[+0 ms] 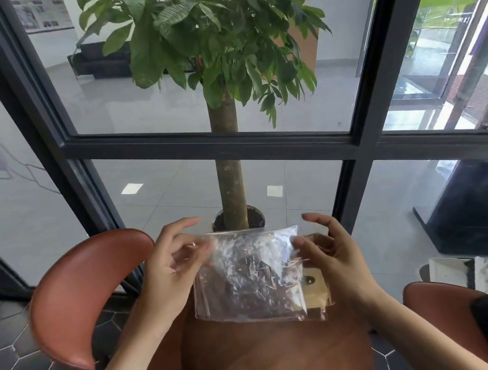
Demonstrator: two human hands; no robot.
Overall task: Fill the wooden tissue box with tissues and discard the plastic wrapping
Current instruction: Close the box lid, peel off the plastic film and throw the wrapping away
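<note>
Above the round table (277, 364), left hand (168, 263) and right hand (330, 254) pinch the empty plastic wrapping (249, 275); crumpling it small should ease discarding.

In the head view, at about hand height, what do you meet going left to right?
Brown chair back → left hand, pinching the wrapping's left edge → clear plastic wrapping → right hand on its right edge → second brown chair. The wooden box behind the wrapping overlaps too much to place.
</note>
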